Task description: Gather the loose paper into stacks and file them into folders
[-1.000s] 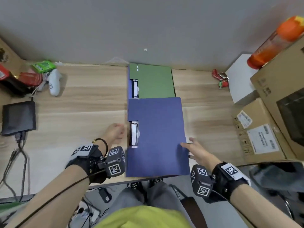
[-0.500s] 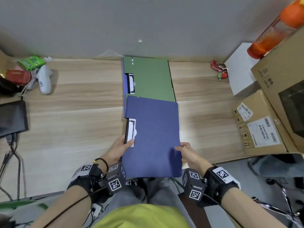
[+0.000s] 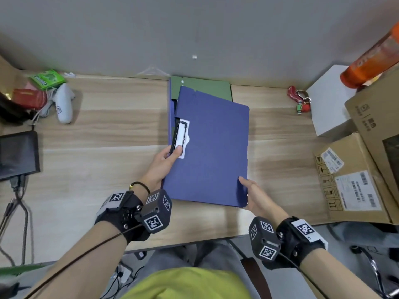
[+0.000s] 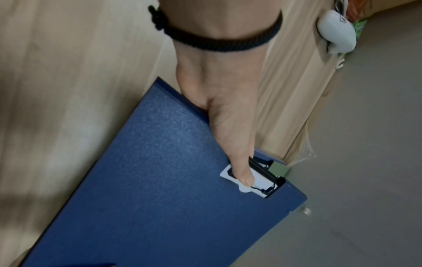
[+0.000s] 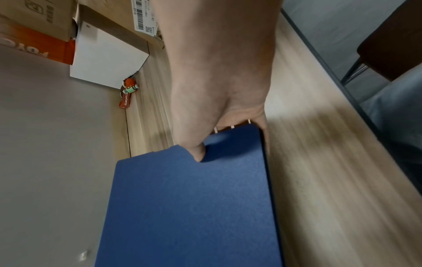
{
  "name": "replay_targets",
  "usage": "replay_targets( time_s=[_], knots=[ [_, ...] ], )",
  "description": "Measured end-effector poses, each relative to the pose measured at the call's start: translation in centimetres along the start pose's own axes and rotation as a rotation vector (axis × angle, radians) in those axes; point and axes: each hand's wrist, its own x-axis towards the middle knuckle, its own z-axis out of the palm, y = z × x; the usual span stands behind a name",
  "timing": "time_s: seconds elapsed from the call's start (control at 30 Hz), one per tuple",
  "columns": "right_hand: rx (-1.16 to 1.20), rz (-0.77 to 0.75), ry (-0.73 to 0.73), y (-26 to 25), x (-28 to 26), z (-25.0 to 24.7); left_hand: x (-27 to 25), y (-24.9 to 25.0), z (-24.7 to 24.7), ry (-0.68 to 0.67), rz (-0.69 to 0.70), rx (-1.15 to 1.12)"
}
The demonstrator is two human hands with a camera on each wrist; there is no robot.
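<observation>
gripping closed blue folder (image 3: 212,152), left hand (image 3: 164,162) spine, right hand (image 3: 254,196) corner

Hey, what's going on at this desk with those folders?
A person is holding a closed dark blue clip folder in both hands above a light wooden desk. The left hand grips its spine side, thumb on the white clip label; the right hand pinches the near right corner. The folder is tilted and partly covers a green folder lying flat by the wall. No loose paper shows.
</observation>
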Motion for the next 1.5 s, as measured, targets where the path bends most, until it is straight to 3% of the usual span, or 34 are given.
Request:
replay_targets(
  time_s=[0.17, 0.3, 0.43, 0.6, 0.93, 1.27, 1.37, 1.5],
  knots=[
    [0.053, -0.052, -0.015, -3.1, 1.8, -0.5, 2.9, 1.9, 0.7, 0.127, 0.033, 0.012],
    [0.059, -0.138, 0.023, -6.2, 3.9, 0.5, 5.8, 1.8, 0.9, 0.188, -0.039, 0.077],
    [-0.018, -0.110, 0.090, -7.4, 5.9, 1.1, 8.0, 1.6, 1.1, 0.308, 0.023, 0.112],
    [-0.140, -0.149, 0.109, -7.6, 7.6, 0.8, 10.3, 2.2, 1.4, 0.355, 0.086, 0.212],
    [-0.473, -0.173, 0.172, -7.3, 11.9, 0.6, 12.8, 0.6, 1.2, 0.495, 0.062, 0.375],
    [-0.519, -0.137, 0.121, -9.5, 11.0, 1.8, 13.4, 1.5, 0.9, 0.475, 0.037, 0.348],
    [-0.448, -0.105, 0.068, -9.4, 12.2, 1.0, 12.5, 1.8, -0.2, 0.335, -0.005, 0.406],
    [-0.325, -0.085, -0.024, -11.0, 10.0, 0.6, 10.2, 2.6, -2.0, 0.241, -0.098, 0.234]
  ],
)
